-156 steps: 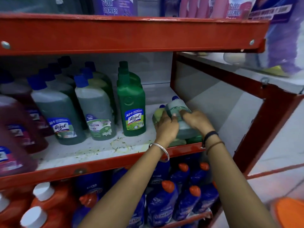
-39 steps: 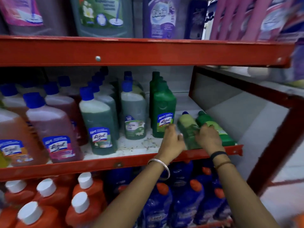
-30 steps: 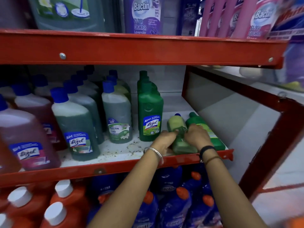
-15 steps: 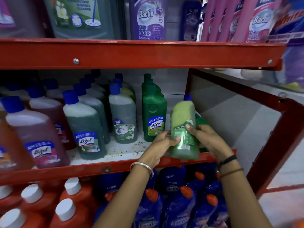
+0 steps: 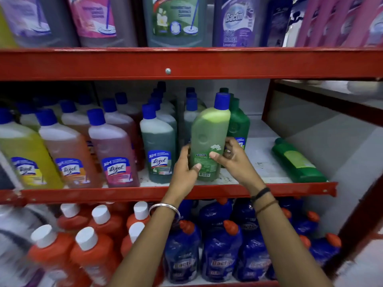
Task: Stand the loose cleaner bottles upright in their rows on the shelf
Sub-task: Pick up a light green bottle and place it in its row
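Bottle (image 5: 209, 139) upright (cap up) between hands (image 5: 209, 164)

One pale green bottle (image 5: 209, 141) held upright, one dark green bottle (image 5: 298, 162) lying down, two hands.

Red painted metal shelf beam (image 5: 124, 65) across upper frame, semi-gloss; translucent smooth plastic bottle (image 5: 209, 139) at centre, glossy paper label; speckled, scuffed white shelf board (image 5: 261, 162).

This is looking like a shop aisle, with red metal shelving (image 5: 186, 63) carrying packed rows of identical labelled plastic cleaner bottles (image 5: 116, 150), orange white-capped bottles (image 5: 91, 257) and blue wrapped bottles (image 5: 219, 255) crowding below.
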{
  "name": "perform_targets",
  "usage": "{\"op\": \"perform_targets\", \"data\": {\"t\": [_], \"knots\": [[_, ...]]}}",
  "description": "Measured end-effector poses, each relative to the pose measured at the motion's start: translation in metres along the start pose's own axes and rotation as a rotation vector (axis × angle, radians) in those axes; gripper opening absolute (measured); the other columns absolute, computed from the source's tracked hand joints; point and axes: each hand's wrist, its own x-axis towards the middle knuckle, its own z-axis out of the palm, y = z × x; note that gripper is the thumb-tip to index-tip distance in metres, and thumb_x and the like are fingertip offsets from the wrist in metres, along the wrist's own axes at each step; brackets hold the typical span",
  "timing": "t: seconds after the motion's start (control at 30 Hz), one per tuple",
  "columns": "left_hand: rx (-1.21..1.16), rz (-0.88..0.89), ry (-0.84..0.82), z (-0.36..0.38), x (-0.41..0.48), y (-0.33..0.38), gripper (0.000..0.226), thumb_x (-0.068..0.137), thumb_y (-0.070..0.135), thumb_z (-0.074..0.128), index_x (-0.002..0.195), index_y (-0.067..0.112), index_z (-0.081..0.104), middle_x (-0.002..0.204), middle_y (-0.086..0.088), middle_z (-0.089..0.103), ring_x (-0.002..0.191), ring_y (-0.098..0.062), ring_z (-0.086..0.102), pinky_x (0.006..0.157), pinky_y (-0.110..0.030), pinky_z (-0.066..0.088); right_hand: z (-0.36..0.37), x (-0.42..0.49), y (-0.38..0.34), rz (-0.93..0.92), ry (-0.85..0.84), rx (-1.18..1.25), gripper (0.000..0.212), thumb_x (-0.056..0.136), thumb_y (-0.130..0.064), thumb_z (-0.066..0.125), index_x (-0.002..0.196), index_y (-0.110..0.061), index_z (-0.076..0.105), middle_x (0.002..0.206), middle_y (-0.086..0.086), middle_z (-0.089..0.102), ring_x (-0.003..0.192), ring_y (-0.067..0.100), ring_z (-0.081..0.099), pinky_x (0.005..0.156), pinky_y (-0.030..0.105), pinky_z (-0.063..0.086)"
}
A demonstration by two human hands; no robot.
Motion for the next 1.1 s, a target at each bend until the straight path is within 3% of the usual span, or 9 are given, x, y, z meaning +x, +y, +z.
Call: {"op": "perform_targets", "data": {"t": [0.13, 0.23, 0.37, 0.5, 0.63, 0.73, 0.8, 0.97, 1.1], "knots": [[0.120, -0.021, 0.063, -0.012, -0.002, -0.010, 0.060, 0.080, -0.009, 0.050, 0.132, 0.018, 0.033, 0.122, -0.004, 0.055, 0.113, -0.022, 0.055, 0.097, -0.042, 0.048, 0.027, 0.004, 0.016, -0.012, 0.005, -0.015, 0.043, 0.084, -0.009, 0.065, 0.121, -0.013, 0.043, 0.111, -0.008, 0.061, 0.104, 0.005, 0.061, 0.082, 0.016, 0.054], [0.221, 0.017, 0.101, -0.010, -0.007, -0.021, 0.062, 0.077, -0.008, 0.052, 0.131, 0.016, 0.033, 0.128, -0.011, 0.054, 0.117, -0.025, 0.052, 0.099, -0.044, 0.045, 0.032, 0.000, 0.031, -0.012, 0.061, -0.040, 0.044, 0.084, -0.010, 0.065, 0.124, -0.009, 0.048, 0.113, -0.008, 0.063, 0.107, 0.007, 0.063, 0.086, 0.019, 0.054], [0.243, 0.025, 0.160, -0.007, -0.010, -0.026, 0.060, 0.076, -0.005, 0.057, 0.129, 0.017, 0.037, 0.127, -0.010, 0.056, 0.115, -0.024, 0.053, 0.097, -0.039, 0.046, 0.032, -0.005, 0.032, -0.062, 0.175, -0.147, 0.041, 0.081, -0.016, 0.069, 0.118, -0.015, 0.053, 0.103, -0.016, 0.055, 0.086, -0.011, 0.060, 0.072, 0.009, 0.052], [0.256, 0.062, 0.211, -0.005, -0.018, -0.027, 0.050, 0.075, 0.005, 0.065, 0.114, 0.022, 0.039, 0.118, -0.005, 0.056, 0.106, -0.021, 0.057, 0.090, -0.043, 0.051, 0.036, -0.007, 0.031, -0.046, 0.172, -0.161, 0.037, 0.080, -0.029, 0.069, 0.105, -0.018, 0.045, 0.103, -0.009, 0.059, 0.094, 0.004, 0.061, 0.081, 0.024, 0.054], [0.459, 0.135, 0.279, -0.001, -0.026, -0.022, 0.042, 0.072, 0.013, 0.069, 0.104, 0.013, 0.042, 0.111, -0.009, 0.048, 0.100, -0.026, 0.053, 0.079, -0.039, 0.048, 0.052, -0.003, 0.023, -0.029, 0.141, -0.240, 0.062, 0.069, -0.061, 0.066, 0.109, -0.017, 0.047, 0.116, 0.007, 0.055, 0.103, 0.010, 0.057, 0.089, 0.032, 0.050], [0.445, 0.214, 0.189, -0.001, -0.033, -0.022, 0.034, 0.076, 0.006, 0.059, 0.105, 0.013, 0.042, 0.109, -0.007, 0.044, 0.098, -0.025, 0.053, 0.079, -0.041, 0.049, 0.058, 0.002, 0.016, -0.016, 0.191, -0.378, 0.062, 0.072, -0.047, 0.072, 0.119, -0.013, 0.050, 0.113, 0.007, 0.046, 0.101, 0.012, 0.048, 0.087, 0.025, 0.041], [0.371, 0.239, 0.135, -0.002, -0.037, -0.021, 0.032, 0.080, 0.002, 0.051, 0.109, 0.015, 0.044, 0.113, -0.005, 0.044, 0.100, -0.017, 0.051, 0.086, -0.037, 0.047, 0.053, 0.005, 0.012, -0.016, 0.193, -0.377, 0.054, 0.073, -0.040, 0.074, 0.115, -0.013, 0.054, 0.109, 0.008, 0.052, 0.098, 0.015, 0.053, 0.084, 0.027, 0.045], [0.332, 0.074, 0.097, -0.007, -0.022, -0.015, 0.063, 0.080, -0.009, 0.042, 0.137, 0.012, 0.027, 0.138, -0.009, 0.034, 0.127, -0.021, 0.041, 0.103, -0.020, 0.033, 0.028, 0.008, 0.009, 0.094, -0.021, 0.016, 0.040, 0.083, -0.008, 0.066, 0.115, -0.013, 0.042, 0.115, 0.009, 0.063, 0.096, 0.004, 0.063, 0.074, 0.014, 0.054], [0.349, -0.028, 0.038, -0.005, -0.013, -0.010, 0.076, 0.075, -0.013, 0.042, 0.143, 0.006, 0.014, 0.145, -0.016, 0.033, 0.133, -0.026, 0.036, 0.099, -0.016, 0.024, 0.019, 0.014, 0.011, 0.078, -0.084, 0.002, 0.029, 0.087, -0.005, 0.059, 0.113, -0.012, 0.048, 0.106, -0.003, 0.065, 0.090, -0.004, 0.066, 0.073, 0.012, 0.052]]}}
